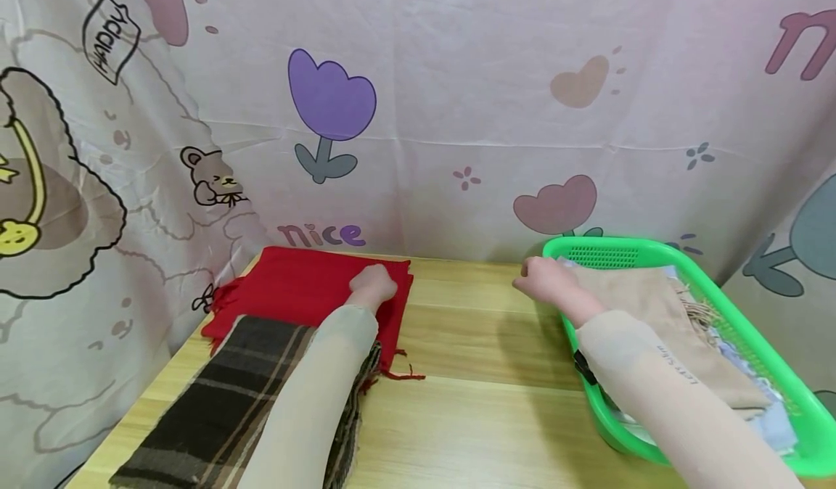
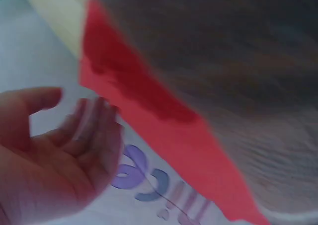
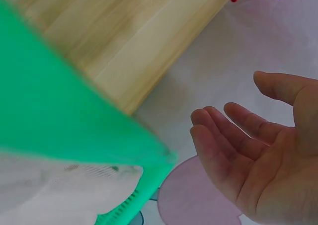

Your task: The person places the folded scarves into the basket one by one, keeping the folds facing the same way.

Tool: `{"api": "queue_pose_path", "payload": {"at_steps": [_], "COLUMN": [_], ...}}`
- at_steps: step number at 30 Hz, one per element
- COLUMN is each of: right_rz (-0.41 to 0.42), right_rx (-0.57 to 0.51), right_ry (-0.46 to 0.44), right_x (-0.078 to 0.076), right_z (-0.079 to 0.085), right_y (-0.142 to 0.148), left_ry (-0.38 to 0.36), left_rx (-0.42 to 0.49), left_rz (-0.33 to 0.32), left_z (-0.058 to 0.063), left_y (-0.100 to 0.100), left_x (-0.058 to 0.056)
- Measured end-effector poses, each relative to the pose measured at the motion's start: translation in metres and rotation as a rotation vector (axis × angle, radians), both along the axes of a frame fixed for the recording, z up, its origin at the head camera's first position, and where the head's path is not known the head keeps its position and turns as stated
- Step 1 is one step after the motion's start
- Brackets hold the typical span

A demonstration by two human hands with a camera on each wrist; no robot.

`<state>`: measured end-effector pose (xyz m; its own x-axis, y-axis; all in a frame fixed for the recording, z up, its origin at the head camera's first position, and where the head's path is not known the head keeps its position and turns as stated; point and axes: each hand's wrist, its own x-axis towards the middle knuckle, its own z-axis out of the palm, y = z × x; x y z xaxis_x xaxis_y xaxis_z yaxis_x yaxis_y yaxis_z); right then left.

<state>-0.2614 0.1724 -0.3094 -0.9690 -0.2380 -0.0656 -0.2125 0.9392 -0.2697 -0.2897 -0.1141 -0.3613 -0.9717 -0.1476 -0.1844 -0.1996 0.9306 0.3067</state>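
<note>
Left hand point(image 2: 64, 160), fingers point(image 2: 92, 135) loosely bent, red cloth point(image 2: 194, 155) just beside them, blurred dark cloth point(image 2: 223, 61) at right, pale lettered curtain point(image 2: 37, 61) behind

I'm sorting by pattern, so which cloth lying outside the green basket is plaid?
The dark cloth at the near left: pale and tan lines cross it, while the red cloth beyond it is plain.

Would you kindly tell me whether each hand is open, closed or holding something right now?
Left hand: open, fingers loosely bent, empty, near the folded red fringed cloth.
Right hand: open, fingers relaxed, empty, near the green rectangular plastic basket.
</note>
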Motion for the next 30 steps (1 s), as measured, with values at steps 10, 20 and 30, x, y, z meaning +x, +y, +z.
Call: {"api": "queue_pose_path", "payload": {"at_steps": [10, 20, 30], "right_rz": [0.027, 0.039, 0.050], "right_rx": [0.055, 0.068, 0.001], "right_ry": [-0.034, -0.087, -0.184], "right_x": [0.004, 0.006, 0.006], "right_z": [0.004, -0.006, -0.034], "right_y": [-0.019, -0.042, -0.059], "left_ry": [-0.171, -0.218, -0.210], "left_rx": [0.006, 0.102, 0.125], "left_rz": [-0.092, -0.187, -0.222], "left_z": [-0.009, -0.002, 0.000], "left_y": [-0.016, 0.013, 0.041], "left_x": [0.009, 0.009, 0.013]}}
